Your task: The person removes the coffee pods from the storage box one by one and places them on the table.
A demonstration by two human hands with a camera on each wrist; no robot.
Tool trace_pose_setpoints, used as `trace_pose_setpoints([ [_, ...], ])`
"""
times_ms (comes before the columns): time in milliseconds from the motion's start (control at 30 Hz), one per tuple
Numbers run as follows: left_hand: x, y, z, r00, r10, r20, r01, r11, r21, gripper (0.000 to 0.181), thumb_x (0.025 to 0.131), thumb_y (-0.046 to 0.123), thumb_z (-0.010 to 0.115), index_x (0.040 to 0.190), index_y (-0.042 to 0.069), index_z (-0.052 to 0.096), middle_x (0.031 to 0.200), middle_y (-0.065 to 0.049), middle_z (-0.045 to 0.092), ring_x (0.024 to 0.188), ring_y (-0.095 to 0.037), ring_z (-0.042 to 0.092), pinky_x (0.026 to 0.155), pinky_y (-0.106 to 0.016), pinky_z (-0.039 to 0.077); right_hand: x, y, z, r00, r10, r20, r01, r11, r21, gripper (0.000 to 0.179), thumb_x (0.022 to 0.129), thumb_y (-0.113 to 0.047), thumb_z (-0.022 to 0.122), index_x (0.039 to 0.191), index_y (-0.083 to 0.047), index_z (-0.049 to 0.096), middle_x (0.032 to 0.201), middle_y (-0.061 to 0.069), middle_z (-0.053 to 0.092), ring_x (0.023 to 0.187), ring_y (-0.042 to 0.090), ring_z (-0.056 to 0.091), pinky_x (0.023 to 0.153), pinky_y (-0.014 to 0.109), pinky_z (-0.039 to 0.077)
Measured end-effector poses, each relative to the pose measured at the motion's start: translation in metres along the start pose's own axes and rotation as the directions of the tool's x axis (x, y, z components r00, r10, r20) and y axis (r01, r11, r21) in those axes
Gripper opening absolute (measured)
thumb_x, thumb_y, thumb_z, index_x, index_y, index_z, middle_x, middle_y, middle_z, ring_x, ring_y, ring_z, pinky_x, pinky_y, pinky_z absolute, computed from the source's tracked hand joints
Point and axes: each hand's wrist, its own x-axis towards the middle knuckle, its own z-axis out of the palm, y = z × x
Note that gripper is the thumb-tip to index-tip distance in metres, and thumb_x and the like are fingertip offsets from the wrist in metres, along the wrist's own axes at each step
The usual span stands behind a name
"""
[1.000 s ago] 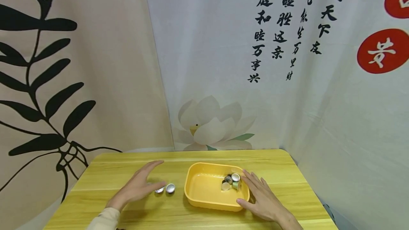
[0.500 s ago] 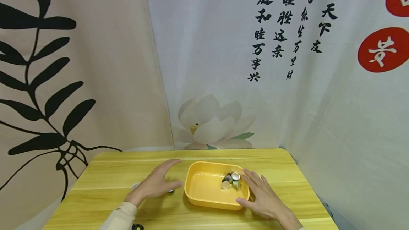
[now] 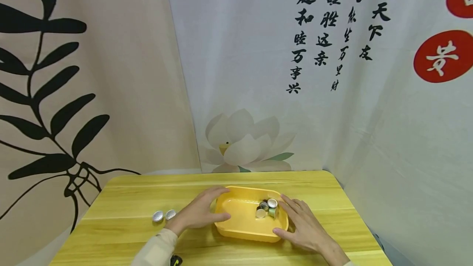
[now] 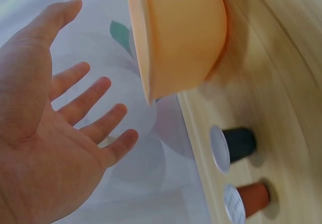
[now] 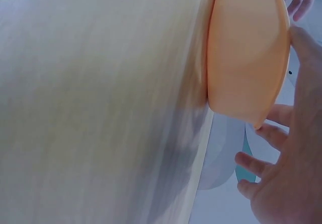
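Observation:
A yellow plastic bin (image 3: 244,235) stands on the table. Several coffee capsules (image 3: 260,213) lie in its right end. At the bin's left end my left hand (image 3: 199,212) is spread, its thumb and forefinger overlapping the rim in the head view. The left wrist view shows its palm bare and its fingers extended. Around the right end lies my right hand (image 3: 306,229), fingers at the far corner and thumb at the near one, touching the rim. Left of the bin, a dark capsule (image 4: 239,144) and an orange-brown capsule (image 4: 251,199) with foil lids stand on the table.
The wooden table (image 3: 122,225) ends at a printed curtain (image 3: 244,73) behind it. Two foil-lidded capsules, the nearer one (image 3: 157,216), show left of my left forearm. A small black and yellow thing (image 3: 176,260) peeks in at the bottom edge.
My left hand has moved right, past the capsules on the table, to the bin's left rim. Capsules it had covered now show behind it. My right hand and the bin have hardly moved.

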Motion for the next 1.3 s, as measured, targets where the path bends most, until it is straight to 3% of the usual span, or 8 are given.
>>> trace_pose_setpoints([
  [133, 0.008, 0.006, 0.006, 0.999, 0.015, 0.028, -0.015, 1.000, 0.009, 0.075, 0.103, 0.045, 0.083, 0.166, 0.014, 0.054, 0.175, -0.023, 0.049, 0.163, -0.052, 0.045, 0.128, -0.080, 0.040, 0.000, 0.001, 0.001, 1.000, -0.013, -0.029, 0.012, 1.000, -0.023, 0.091, 0.100, -0.078, 0.069, 0.165, -0.016, 0.058, 0.179, 0.006, 0.049, 0.151, 0.040, 0.056, 0.123, 0.069, 0.048],
  [367, 0.022, 0.013, 0.016, 0.996, 0.021, 0.084, -0.023, 0.999, 0.024, 0.075, 0.104, 0.050, 0.081, 0.166, 0.016, 0.055, 0.175, -0.013, 0.052, 0.164, -0.044, 0.046, 0.131, -0.073, 0.042, 0.000, 0.001, 0.001, 1.000, -0.002, -0.010, 0.002, 1.000, 0.009, 0.094, 0.100, -0.075, 0.069, 0.167, -0.011, 0.055, 0.180, 0.011, 0.047, 0.163, 0.051, 0.046, 0.133, 0.077, 0.032],
  [500, 0.032, 0.016, 0.022, 0.993, 0.038, 0.110, -0.045, 0.997, 0.061, 0.075, 0.103, 0.047, 0.082, 0.165, 0.014, 0.056, 0.171, -0.010, 0.057, 0.160, -0.037, 0.053, 0.129, -0.066, 0.047, 0.000, 0.001, 0.001, 1.000, 0.003, 0.002, -0.003, 1.000, 0.018, 0.095, 0.101, -0.075, 0.069, 0.168, -0.009, 0.053, 0.181, 0.012, 0.045, 0.165, 0.050, 0.043, 0.134, 0.077, 0.030],
  [667, 0.046, 0.021, 0.031, 0.989, 0.028, 0.143, -0.045, 0.992, 0.118, 0.074, 0.102, 0.047, 0.083, 0.163, 0.014, 0.058, 0.169, -0.007, 0.059, 0.161, -0.035, 0.052, 0.132, -0.062, 0.045, 0.001, 0.001, 0.000, 1.000, 0.005, 0.010, -0.005, 1.000, 0.025, 0.094, 0.101, -0.072, 0.071, 0.168, -0.009, 0.052, 0.181, 0.012, 0.045, 0.166, 0.050, 0.042, 0.134, 0.078, 0.029],
  [867, 0.058, 0.025, 0.040, 0.978, 0.004, 0.208, -0.038, 0.986, 0.161, 0.073, 0.102, 0.048, 0.083, 0.163, 0.016, 0.059, 0.170, -0.008, 0.059, 0.161, -0.035, 0.052, 0.133, -0.059, 0.046, 0.001, 0.001, 0.000, 1.000, 0.014, 0.018, -0.015, 1.000, 0.024, 0.095, 0.101, -0.074, 0.070, 0.169, -0.010, 0.052, 0.182, 0.009, 0.043, 0.167, 0.049, 0.041, 0.134, 0.078, 0.029],
  [1033, 0.070, 0.027, 0.050, 0.967, 0.030, 0.255, -0.079, 0.980, 0.184, 0.067, 0.104, 0.043, 0.083, 0.161, 0.016, 0.061, 0.168, -0.005, 0.061, 0.157, -0.030, 0.058, 0.131, -0.051, 0.050, 0.001, 0.001, 0.000, 1.000, 0.016, 0.019, -0.017, 0.999, 0.030, 0.097, 0.101, -0.076, 0.069, 0.168, -0.009, 0.052, 0.182, 0.010, 0.043, 0.167, 0.049, 0.041, 0.134, 0.079, 0.029],
  [1300, 0.086, 0.030, 0.064, 0.959, 0.028, 0.281, -0.091, 0.973, 0.212, 0.056, 0.103, 0.036, 0.085, 0.154, 0.019, 0.069, 0.162, 0.000, 0.066, 0.152, -0.023, 0.062, 0.127, -0.044, 0.055, 0.001, 0.002, 0.000, 0.999, 0.018, 0.026, -0.019, 0.999, 0.033, 0.098, 0.101, -0.077, 0.068, 0.169, -0.009, 0.051, 0.183, 0.010, 0.042, 0.168, 0.047, 0.040, 0.134, 0.078, 0.028],
])
